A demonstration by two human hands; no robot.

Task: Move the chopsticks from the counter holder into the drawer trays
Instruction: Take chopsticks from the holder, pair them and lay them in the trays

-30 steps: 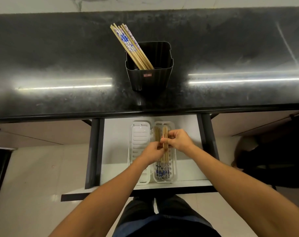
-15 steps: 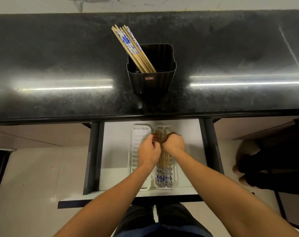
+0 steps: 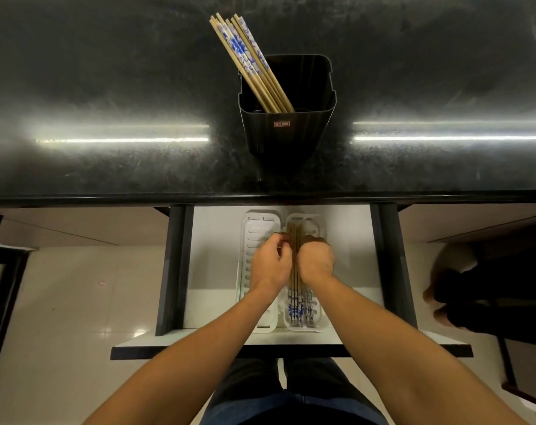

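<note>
A black holder (image 3: 286,133) stands on the dark counter (image 3: 107,87) with several wooden, blue-patterned chopsticks (image 3: 245,56) leaning out to its left. Below, in the open drawer (image 3: 349,256), two white trays lie side by side. The left tray (image 3: 256,228) shows nothing inside. The right tray (image 3: 303,329) holds a bundle of chopsticks (image 3: 298,305), patterned ends toward me. My left hand (image 3: 271,262) and my right hand (image 3: 317,260) flank the bundle low in the right tray, fingers curled on it; the fingertips are hidden.
Dark drawer rails (image 3: 174,271) run along both sides, and the drawer front (image 3: 291,348) sits near my legs. At the right, a person's feet and dark trousers (image 3: 475,289) stand on the pale tiled floor (image 3: 61,302).
Both hands have gone down from above the right tray into it, bringing the held chopsticks level with the ones lying there. The camera has come closer.
</note>
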